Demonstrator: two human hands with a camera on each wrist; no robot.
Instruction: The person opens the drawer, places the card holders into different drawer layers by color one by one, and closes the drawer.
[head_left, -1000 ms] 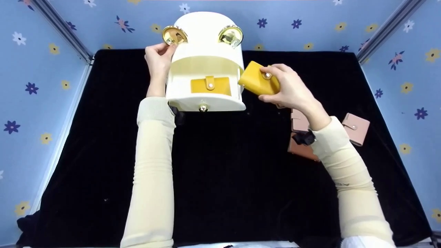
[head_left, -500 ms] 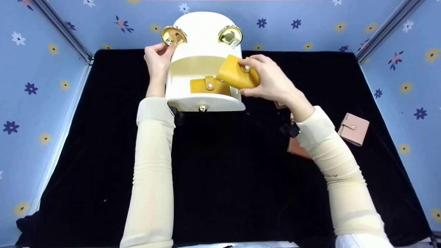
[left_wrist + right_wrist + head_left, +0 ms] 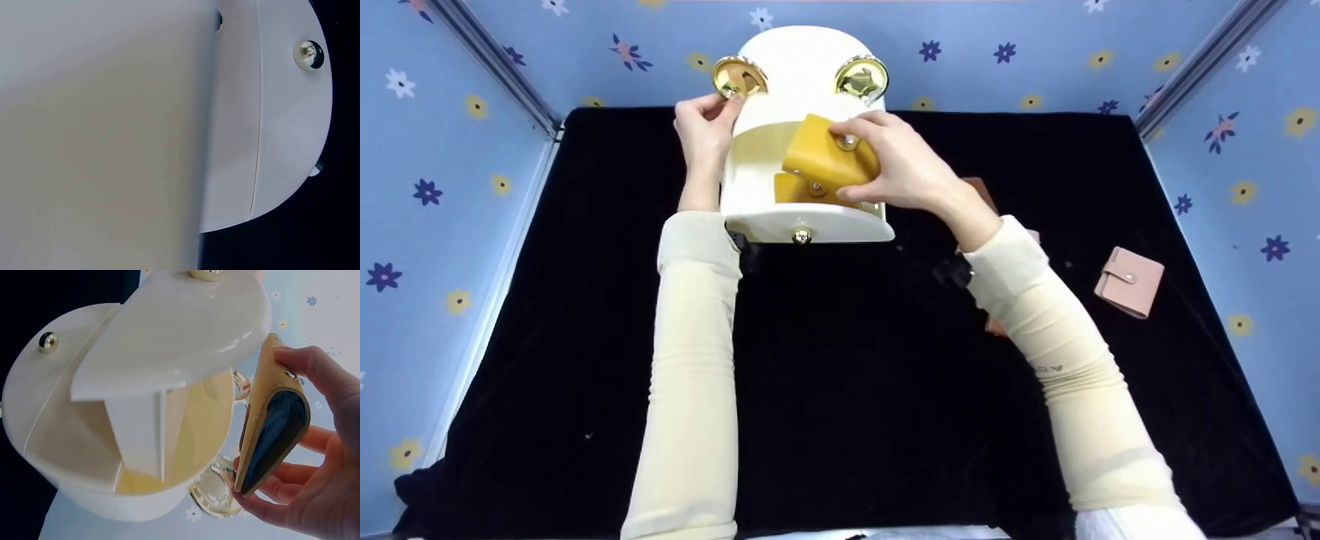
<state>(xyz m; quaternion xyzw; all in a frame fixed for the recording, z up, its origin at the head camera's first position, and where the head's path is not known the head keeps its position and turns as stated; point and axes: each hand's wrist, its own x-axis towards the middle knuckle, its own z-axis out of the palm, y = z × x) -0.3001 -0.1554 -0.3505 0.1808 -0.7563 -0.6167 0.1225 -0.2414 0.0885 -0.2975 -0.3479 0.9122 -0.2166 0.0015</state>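
Presently, head view: I have the right hand (image 3: 901, 161) clamped, thumb opposite fingers, on a yellow leather-look wallet with a metal snap (image 3: 819, 159), tilted over the open white curved-front drawer (image 3: 844, 226) of a white round-topped cabinet (image 3: 802, 64). A second yellow wallet (image 3: 788, 190) sits in that drawer, partly hidden by the held one. The left hand (image 3: 705, 131) pinches the lower edge of a round gold dish (image 3: 740, 76) on the cabinet's side. A pale pink square wallet (image 3: 1134, 282) lies well apart on the black cloth (image 3: 840, 375); the cream right sleeve (image 3: 1027, 300) blocks most of an orange-brown item (image 3: 996, 327).

Left wrist view: a blurred pale surface (image 3: 101, 169) obstructs much; finger state cannot be told here. Beyond, a round metallic knob (image 3: 308, 55).

Right wrist view: thumb on the snap side, fingers opposite; the wallet's end shows a dark inside. The drawer front screens part of the interior.
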